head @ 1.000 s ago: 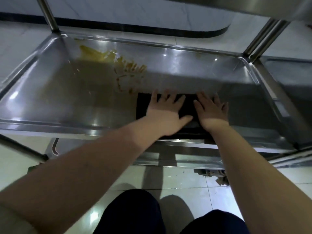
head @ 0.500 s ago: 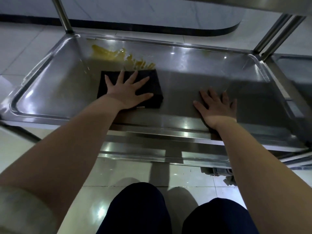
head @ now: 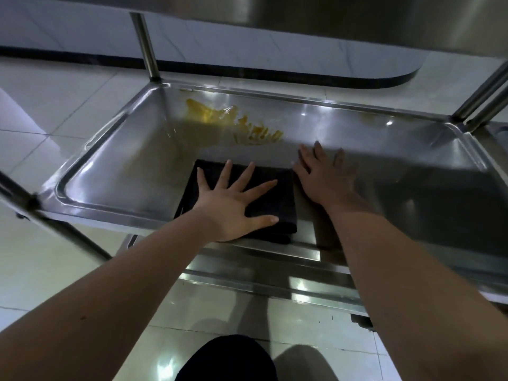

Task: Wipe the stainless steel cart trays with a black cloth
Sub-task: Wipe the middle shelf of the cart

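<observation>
— Steel, mostly? What fills the view?

— Yes. A wide, shallow stainless tray (head: 123, 171) on a cart, seen from above. The person's dark-clad knee (head: 228, 358) shows at the near edge of the view.

— Where is the cloth?

— The black cloth (head: 277, 199) lies folded into a rectangle on the tray's bottom. It is close to the near rim and about midway across.

— And the hands?

— The left hand (head: 233, 204) lies palm down on the cloth with its fingers straight and spread wide. Its thumb points right. It presses the cloth flat and does not grip it.

The right hand (head: 327, 180) lies flat on bare steel just right of the cloth. Its fingers are straight and spread, and it holds nothing. It is in shadow, so I cannot tell whether it touches the cloth's right edge.

— Is the tray dirty?

— A yellow smear (head: 236, 122) streaks the far side of the tray, left of centre. It lies beyond the cloth and apart from both hands.

— What else is there?

— A round post (head: 147, 48) rises from the far left corner. A pair of posts (head: 483, 97) rises at the far right corner. Another steel tray (head: 330, 12) hangs across the top of the view. A lower shelf (head: 275, 270) shows beneath the near rim. Pale glossy floor tiles (head: 55, 105) surround the cart.
</observation>
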The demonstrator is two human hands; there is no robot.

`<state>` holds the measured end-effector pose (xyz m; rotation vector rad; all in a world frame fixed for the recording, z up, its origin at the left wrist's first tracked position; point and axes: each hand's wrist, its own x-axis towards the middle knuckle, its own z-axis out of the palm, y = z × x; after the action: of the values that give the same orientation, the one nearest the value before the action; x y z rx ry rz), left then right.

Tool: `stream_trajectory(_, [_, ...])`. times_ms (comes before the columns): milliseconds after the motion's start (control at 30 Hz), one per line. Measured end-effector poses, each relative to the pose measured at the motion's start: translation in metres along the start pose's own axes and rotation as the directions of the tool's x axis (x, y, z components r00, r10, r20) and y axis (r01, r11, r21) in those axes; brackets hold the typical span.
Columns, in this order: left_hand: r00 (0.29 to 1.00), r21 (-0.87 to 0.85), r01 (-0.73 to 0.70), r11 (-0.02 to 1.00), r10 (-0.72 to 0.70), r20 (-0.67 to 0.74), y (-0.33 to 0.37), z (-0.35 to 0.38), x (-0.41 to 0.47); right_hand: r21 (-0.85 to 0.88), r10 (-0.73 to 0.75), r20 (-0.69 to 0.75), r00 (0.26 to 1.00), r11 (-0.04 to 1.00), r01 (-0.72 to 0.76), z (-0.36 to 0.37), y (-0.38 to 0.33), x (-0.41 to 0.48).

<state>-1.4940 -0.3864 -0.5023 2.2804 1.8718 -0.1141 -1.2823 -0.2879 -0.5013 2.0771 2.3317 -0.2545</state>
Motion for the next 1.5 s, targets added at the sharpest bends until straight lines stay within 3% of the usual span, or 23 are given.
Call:
stream_trajectory(300, [0.992,0.019,0.101,0.995,-0.100,-0.074,-0.040,-0.034,0.151,-0.047,0.011,-0.077,0.997,0.999,-0.014,0.019,0.005,0.008])
stream_trajectory(433, [0.995,0.011,0.080,0.997,-0.079,-0.065,-0.040,-0.046,0.193,-0.058,0.014,-0.116,0.993,0.998,-0.021,0.020,0.004,0.010])
stream_trajectory(567, [0.998,0.052,0.007,0.999,-0.004,-0.060,-0.042,-0.038,0.174,-0.048,0.011,-0.100,0.995,0.999,-0.016,0.020,0.008,0.013])
stream_trajectory(767, [0.988,0.028,-0.149,0.988,0.150,-0.040,-0.058,-0.015,0.057,-0.030,0.022,-0.059,0.998,0.999,-0.024,0.017,0.007,0.012])
stream_trajectory(900, [0.988,0.051,-0.139,0.989,0.142,-0.066,-0.057,-0.005,0.009,-0.051,0.050,-0.035,0.998,0.997,-0.051,0.015,0.004,0.010])
stream_trajectory(1033, [0.992,0.047,-0.112,0.993,0.114,-0.059,-0.050,-0.011,0.012,0.064,0.031,0.004,1.000,0.997,-0.031,0.008,-0.023,0.024])
stream_trajectory(1100, [0.990,0.037,-0.119,0.992,0.121,-0.070,-0.051,-0.009,0.010,0.027,-0.040,-0.032,0.999,0.999,0.041,0.010,-0.038,0.025])
stream_trajectory(1267, [0.993,-0.036,-0.064,0.997,0.060,-0.098,-0.084,-0.009,0.015,-0.016,-0.067,-0.080,0.995,0.998,0.066,0.020,-0.039,0.024])
stream_trajectory(1367, [0.998,-0.013,0.028,1.000,-0.028,-0.055,-0.109,-0.022,0.055,-0.068,-0.068,-0.062,0.996,0.996,0.063,0.021,-0.041,0.026])
stream_trajectory(1500, [0.996,0.032,0.047,0.998,-0.045,-0.074,-0.118,-0.033,0.121,-0.123,-0.095,-0.062,0.994,0.989,0.087,0.022,-0.040,0.025])
